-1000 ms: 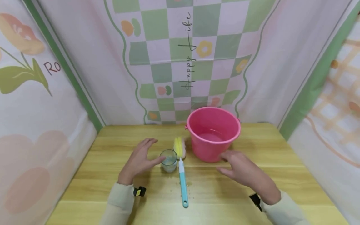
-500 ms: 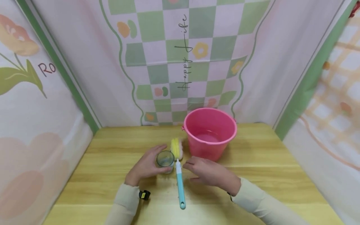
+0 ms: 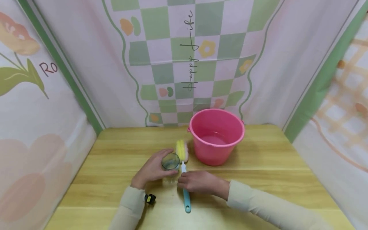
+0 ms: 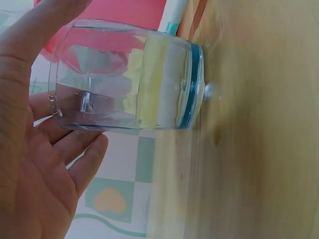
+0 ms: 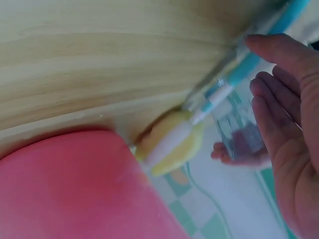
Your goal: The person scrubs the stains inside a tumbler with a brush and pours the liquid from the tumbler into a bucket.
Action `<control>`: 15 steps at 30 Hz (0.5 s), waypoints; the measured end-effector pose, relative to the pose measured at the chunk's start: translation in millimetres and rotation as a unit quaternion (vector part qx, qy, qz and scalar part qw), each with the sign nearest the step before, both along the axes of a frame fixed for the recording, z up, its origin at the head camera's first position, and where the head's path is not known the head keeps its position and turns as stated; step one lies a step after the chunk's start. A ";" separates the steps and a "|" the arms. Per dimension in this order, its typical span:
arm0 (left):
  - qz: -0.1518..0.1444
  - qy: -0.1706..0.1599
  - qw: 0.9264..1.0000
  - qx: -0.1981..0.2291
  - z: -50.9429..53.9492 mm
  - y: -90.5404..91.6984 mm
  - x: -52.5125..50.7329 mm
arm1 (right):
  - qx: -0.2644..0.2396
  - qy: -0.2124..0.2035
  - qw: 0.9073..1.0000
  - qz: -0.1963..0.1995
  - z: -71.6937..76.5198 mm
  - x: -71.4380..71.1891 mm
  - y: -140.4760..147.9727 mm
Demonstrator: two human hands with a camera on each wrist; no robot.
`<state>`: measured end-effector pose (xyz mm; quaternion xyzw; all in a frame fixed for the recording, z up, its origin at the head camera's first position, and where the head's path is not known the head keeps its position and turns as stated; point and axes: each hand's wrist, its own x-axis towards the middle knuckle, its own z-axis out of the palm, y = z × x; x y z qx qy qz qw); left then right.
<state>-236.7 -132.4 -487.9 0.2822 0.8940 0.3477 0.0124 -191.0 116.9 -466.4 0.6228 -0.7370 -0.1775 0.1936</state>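
- The clear glass (image 3: 171, 162) sits upright in the grasp of my left hand (image 3: 153, 169), left of the brush (image 3: 183, 166) above the middle of the table (image 3: 100, 179); whether its base touches, I cannot tell.
- Just right, the brush lies with its yellow sponge head (image 3: 180, 150) far and its teal handle (image 3: 187, 203) near.
- My right hand (image 3: 199, 182), beside the pink bucket (image 3: 213, 154) a second ago, now reaches over that handle, thumb and fingers astride; whether they grip it, I cannot tell.
- The bucket stands unmoved, far and right.
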 end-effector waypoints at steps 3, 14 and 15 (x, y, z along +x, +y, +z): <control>0.010 -0.005 1.000 0.003 0.1 0.4 0.5 | 0.017 0.036 0.999 0.026 -6.5 -1.1 -2.5; 0.008 -0.018 1.000 0.021 1.5 1.1 -1.6 | 0.034 0.060 0.997 0.046 -13.5 -4.3 -8.8; 0.009 -0.021 0.999 0.022 1.5 0.7 -1.6 | 0.039 0.058 0.996 0.046 -12.0 -4.8 -9.2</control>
